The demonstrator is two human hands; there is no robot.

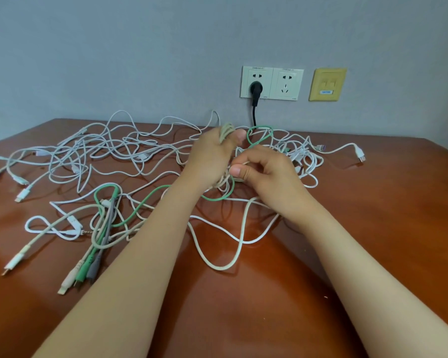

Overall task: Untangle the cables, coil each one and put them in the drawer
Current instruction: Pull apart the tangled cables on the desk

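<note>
A tangle of white cables [119, 148] sprawls over the brown table [373, 202], mixed with a green cable [140, 206] and a beige cable [239, 244]. My left hand [212, 156] is raised in the middle and holds several turns of beige cable [225, 131] wound round its fingers. Just to its right, my right hand [264, 169] pinches a strand of the same beige cable between thumb and fingers. A bundle of beige, green and grey plug ends [84, 272] lies at the front left. No drawer is in view.
On the wall behind are two white sockets [272, 82], one with a black plug [255, 90] whose cord drops behind the table, and a yellow data plate [327, 84]. White connectors [360, 153] lie at the right of the tangle.
</note>
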